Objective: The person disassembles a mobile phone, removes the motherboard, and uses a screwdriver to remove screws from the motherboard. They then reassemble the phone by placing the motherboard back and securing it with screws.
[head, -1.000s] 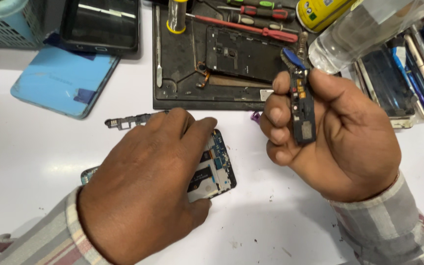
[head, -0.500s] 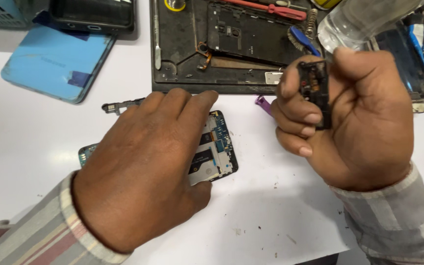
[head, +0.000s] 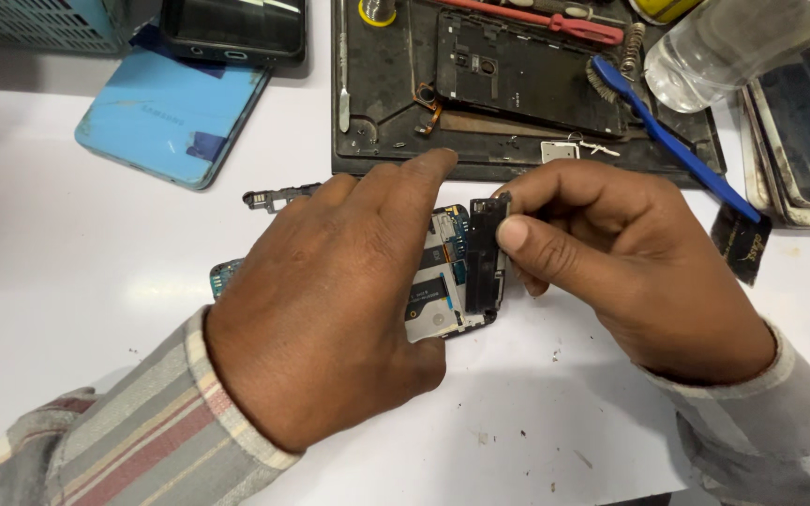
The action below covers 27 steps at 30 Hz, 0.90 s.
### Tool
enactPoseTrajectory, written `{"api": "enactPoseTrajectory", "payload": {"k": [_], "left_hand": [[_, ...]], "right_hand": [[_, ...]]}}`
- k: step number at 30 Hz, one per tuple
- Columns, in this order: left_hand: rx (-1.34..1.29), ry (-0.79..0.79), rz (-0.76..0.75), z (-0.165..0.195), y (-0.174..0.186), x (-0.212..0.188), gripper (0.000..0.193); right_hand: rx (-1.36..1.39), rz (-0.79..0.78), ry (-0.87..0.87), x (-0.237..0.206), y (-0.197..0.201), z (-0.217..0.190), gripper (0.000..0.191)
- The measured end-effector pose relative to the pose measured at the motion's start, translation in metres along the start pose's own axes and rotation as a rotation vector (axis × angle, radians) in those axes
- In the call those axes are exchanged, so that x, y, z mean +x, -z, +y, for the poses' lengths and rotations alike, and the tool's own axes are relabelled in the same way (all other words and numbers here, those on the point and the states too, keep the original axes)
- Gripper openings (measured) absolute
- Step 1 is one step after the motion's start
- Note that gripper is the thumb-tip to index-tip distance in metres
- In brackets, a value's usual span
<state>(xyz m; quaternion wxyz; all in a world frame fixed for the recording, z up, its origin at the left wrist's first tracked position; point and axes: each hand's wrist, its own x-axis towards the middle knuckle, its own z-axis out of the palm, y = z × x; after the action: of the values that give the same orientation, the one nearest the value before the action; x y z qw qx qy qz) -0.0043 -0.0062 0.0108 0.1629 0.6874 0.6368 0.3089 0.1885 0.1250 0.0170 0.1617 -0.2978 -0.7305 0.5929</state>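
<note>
An opened phone lies on the white table with its circuit boards showing. My left hand rests flat on top of it and hides most of it. My right hand pinches a narrow black plastic part between thumb and fingers and holds it against the phone's right end. A small dark bracket lies on the table just left of my left fingers.
A black work mat at the back holds a dark phone frame, a blue brush, a metal pry tool and red-handled tools. A light blue phone back lies back left, a clear bottle and stacked phones back right.
My right hand has come down and left from in front of the mat, bringing the black part to the phone's right end. My left hand has stayed on the phone.
</note>
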Motion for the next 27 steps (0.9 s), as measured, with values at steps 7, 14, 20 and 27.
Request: {"api": "enactPoseTrajectory", "payload": {"k": [7,14,20,27], "left_hand": [[0.001,0.079,-0.066,0.0009,-0.0002,0.0022,0.112],[-0.02,0.057,-0.042,0.0019,0.0003,0.0022,0.112],[-0.029,0.074,-0.056,0.0024,-0.0008,0.0027,0.112],[-0.041,0.108,-0.084,0.0029,0.0005,0.0035,0.111]], "right_hand": [[-0.092,-0.093,0.069,0.0004,-0.0036,-0.0004,0.017],[-0.111,-0.062,0.01,0.001,-0.0037,-0.0017,0.017],[-0.136,-0.052,0.027,-0.0003,-0.0044,-0.002,0.018],[-0.194,-0.029,0.069,-0.001,-0.0042,-0.0031,0.02]]}}
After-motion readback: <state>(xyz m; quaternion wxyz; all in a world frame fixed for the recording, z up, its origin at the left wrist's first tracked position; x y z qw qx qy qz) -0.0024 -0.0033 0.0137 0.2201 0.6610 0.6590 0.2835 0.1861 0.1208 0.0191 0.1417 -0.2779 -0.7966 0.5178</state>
